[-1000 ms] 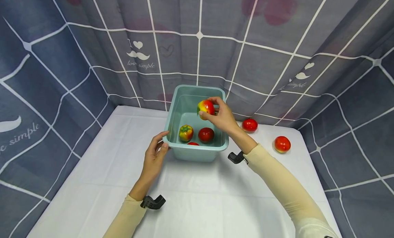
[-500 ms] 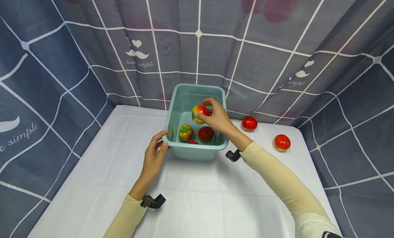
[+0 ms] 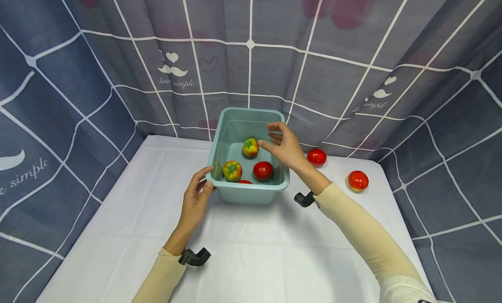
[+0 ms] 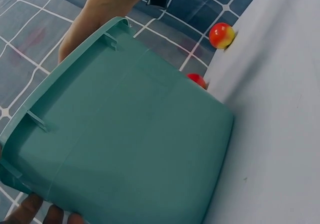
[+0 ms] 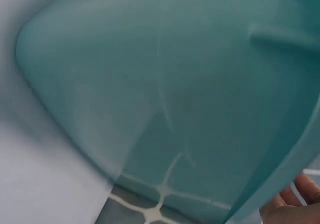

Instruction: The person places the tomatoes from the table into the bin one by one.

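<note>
A white-covered surface (image 3: 251, 250) fills the lower frame, closed in by a grey checked curtain (image 3: 117, 55), and I am watching the teal tub (image 3: 248, 191) at centre. The red-and-yellow tomato (image 3: 250, 147) that my right hand (image 3: 285, 147) carried over the tub a second ago now lies on the tub floor toward the far wall, so that piece reads to me as delivered. The right hand's grip is released: fingers spread and empty, hovering just right of that tomato above the tub's right wall. Nearer the front wall sit a yellow-green tomato (image 3: 232, 170) and a dark red tomato (image 3: 263, 170), with another red one barely showing at the rim. My left hand (image 3: 195, 201) still pinches the tub's near-left corner, steadying it. Two red tomatoes (image 3: 316, 156) remain out on the surface at right, one beside the curtain, the other (image 3: 358, 180) farther right.
</note>
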{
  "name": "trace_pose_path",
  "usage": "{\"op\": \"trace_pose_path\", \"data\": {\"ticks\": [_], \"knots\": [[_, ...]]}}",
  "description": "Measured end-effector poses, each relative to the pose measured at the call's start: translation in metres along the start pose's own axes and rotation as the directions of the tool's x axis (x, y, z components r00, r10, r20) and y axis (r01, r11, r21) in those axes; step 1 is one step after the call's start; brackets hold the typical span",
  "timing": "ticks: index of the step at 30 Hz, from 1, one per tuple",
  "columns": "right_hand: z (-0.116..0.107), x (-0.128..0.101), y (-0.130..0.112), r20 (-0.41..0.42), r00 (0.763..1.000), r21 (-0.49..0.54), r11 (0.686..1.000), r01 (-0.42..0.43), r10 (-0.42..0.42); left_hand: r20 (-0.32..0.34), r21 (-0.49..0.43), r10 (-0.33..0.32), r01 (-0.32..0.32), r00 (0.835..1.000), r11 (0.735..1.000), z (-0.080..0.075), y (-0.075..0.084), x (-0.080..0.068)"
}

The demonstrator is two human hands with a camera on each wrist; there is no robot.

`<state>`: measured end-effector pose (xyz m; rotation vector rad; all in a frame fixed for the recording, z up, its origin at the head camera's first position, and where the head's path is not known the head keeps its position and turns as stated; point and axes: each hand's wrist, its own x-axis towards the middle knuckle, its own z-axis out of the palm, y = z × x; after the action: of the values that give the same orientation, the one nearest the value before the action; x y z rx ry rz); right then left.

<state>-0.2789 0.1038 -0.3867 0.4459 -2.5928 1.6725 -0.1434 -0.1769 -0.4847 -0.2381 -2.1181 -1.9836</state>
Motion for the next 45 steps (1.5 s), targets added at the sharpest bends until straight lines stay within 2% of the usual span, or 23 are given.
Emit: {"op": "trace_pose_path", "data": {"ticks": [8,12,17,23,30,33,40,45], "knots": [[-0.023,0.001,0.030,-0.153,0.988,0.108,0.993,0.040,-0.023,0.003,0.001,0.007,-0.007,1.000,1.000,-0.001,-0.003,0.001],[-0.037,-0.003,0.052,-0.222,0.975,0.080,0.997,0.011,0.007,0.003,0.001,0.010,-0.010,1.000,1.000,-0.001,-0.004,0.001],[-0.052,-0.010,0.084,-0.286,0.956,0.036,0.997,-0.065,0.073,0.002,0.006,0.008,-0.008,1.000,1.000,-0.002,-0.003,0.001],[-0.067,-0.014,0.119,-0.393,0.909,0.023,0.990,-0.143,0.140,-0.002,0.005,0.008,-0.008,1.000,1.000,-0.003,-0.003,0.002],[-0.073,-0.019,0.151,-0.516,0.841,-0.070,0.970,-0.235,0.167,0.006,0.015,0.020,-0.020,1.000,1.000,-0.002,-0.004,0.001],[-0.072,-0.020,0.162,-0.526,0.829,-0.090,0.956,-0.280,0.193,0.004,0.009,0.017,-0.017,1.000,1.000,-0.002,-0.003,0.000],[-0.066,-0.023,0.180,-0.487,0.824,-0.099,0.919,-0.381,0.289,0.004,-0.005,0.019,-0.019,1.000,1.000,-0.001,-0.002,0.000],[-0.062,-0.025,0.188,-0.473,0.823,-0.103,0.908,-0.406,0.314,0.003,0.001,0.014,-0.014,1.000,1.000,0.000,-0.003,0.000]]}}
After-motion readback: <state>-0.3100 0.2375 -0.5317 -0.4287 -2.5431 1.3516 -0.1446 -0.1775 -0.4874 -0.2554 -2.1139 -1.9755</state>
